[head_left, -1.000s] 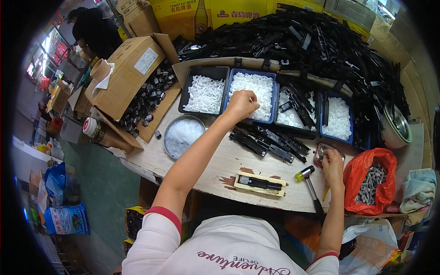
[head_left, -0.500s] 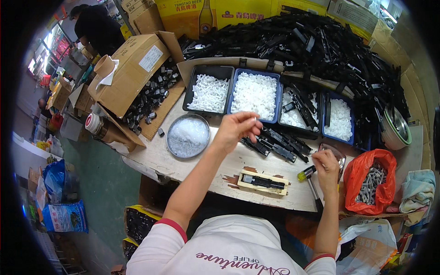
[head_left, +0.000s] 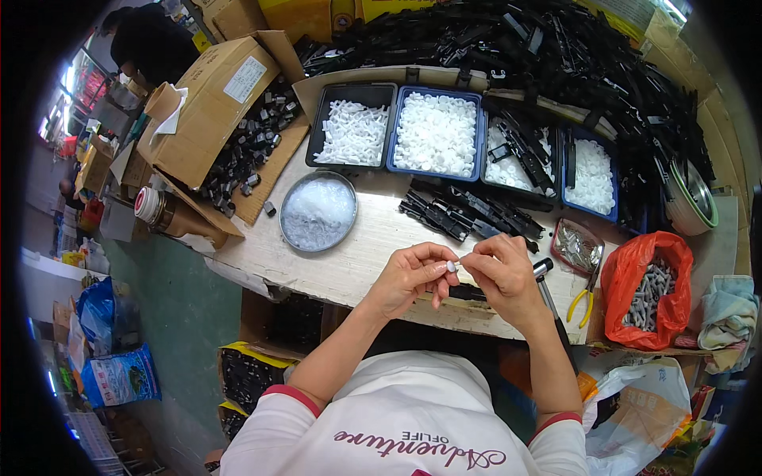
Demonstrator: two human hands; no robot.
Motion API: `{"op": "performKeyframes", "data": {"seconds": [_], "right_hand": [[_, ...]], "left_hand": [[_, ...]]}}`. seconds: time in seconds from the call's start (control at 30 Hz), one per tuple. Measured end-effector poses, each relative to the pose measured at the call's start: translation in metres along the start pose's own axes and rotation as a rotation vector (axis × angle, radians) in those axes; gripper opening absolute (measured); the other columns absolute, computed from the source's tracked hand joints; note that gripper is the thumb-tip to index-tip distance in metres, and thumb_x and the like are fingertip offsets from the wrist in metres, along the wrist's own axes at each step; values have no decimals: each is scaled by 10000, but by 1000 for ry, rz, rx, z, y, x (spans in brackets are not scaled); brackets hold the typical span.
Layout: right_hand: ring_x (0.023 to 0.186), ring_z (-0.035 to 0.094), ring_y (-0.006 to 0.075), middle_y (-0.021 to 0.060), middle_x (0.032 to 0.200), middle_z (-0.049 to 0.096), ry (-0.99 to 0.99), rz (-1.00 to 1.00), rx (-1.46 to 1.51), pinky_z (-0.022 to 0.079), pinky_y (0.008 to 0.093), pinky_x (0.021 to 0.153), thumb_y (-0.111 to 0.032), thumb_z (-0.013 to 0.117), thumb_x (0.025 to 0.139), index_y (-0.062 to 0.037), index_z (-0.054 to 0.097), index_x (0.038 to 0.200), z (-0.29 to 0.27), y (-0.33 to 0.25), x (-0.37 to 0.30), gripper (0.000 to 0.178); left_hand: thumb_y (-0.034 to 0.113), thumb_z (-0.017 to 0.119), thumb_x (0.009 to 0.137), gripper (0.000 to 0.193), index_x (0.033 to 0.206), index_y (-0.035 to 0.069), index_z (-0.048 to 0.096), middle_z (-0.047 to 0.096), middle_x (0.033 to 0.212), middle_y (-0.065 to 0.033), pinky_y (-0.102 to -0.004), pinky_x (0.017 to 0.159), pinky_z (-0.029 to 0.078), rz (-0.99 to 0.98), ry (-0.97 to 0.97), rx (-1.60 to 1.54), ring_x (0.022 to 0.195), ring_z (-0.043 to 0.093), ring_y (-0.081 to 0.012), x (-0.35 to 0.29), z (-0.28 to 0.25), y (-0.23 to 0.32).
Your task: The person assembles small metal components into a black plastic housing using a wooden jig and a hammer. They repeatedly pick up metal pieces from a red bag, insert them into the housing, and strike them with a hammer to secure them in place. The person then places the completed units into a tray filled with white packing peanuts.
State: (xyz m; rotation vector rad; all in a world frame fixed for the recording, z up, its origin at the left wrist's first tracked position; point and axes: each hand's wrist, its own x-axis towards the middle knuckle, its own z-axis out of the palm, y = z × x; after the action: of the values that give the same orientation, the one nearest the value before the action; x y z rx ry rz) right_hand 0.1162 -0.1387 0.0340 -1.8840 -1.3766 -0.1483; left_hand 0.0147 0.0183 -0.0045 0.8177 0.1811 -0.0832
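In front of my chest, above the near edge of the table, my two hands meet. My left hand [head_left: 414, 279] pinches a small white plastic part [head_left: 452, 267] between thumb and finger. My right hand [head_left: 505, 279] is closed in a pinch right beside that part; what its fingertips hold is too small to make out. Below the hands, mostly covered by them, lies a black mechanism [head_left: 468, 293]. Several more black mechanisms [head_left: 468, 213] lie in a pile just beyond. A hammer [head_left: 544, 268] rests to the right of my right hand.
White plastic parts fill several bins [head_left: 391, 131] along the back. A round metal dish [head_left: 355, 226] stands left. On the right are a small red-rimmed tray [head_left: 578, 244], yellow-handled pliers [head_left: 582, 305] and a red bag [head_left: 623, 305] of grey parts. Black parts [head_left: 556, 63] heap up behind.
Both hands have come together low over the table: the left from near the bins, the right from beside the red-rimmed tray. They now cover the wooden fixture. The head view has shifted slightly.
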Motion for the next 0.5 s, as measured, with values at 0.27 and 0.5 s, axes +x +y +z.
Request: {"op": "performKeyframes", "data": {"seconds": [0.27, 0.5], "right_hand": [[738, 491, 199, 39, 748, 507, -125, -93, -54, 320, 320, 658, -12, 642, 602, -69, 599, 778, -6, -6, 9, 189], [731, 491, 210, 51, 757, 514, -267, -142, 1, 332, 320, 659, 13, 634, 589, -64, 583, 759, -2, -13, 13, 193]], "left_hand": [[71, 545, 849, 185, 1009, -19, 527, 613, 804, -135, -228, 494, 501, 22, -11, 107, 627, 599, -126, -3, 2, 1], [60, 542, 849, 273, 1105, -14, 481, 614, 819, -125, -222, 521, 493, 48, -8, 128, 639, 592, -123, -13, 2, -6]]}}
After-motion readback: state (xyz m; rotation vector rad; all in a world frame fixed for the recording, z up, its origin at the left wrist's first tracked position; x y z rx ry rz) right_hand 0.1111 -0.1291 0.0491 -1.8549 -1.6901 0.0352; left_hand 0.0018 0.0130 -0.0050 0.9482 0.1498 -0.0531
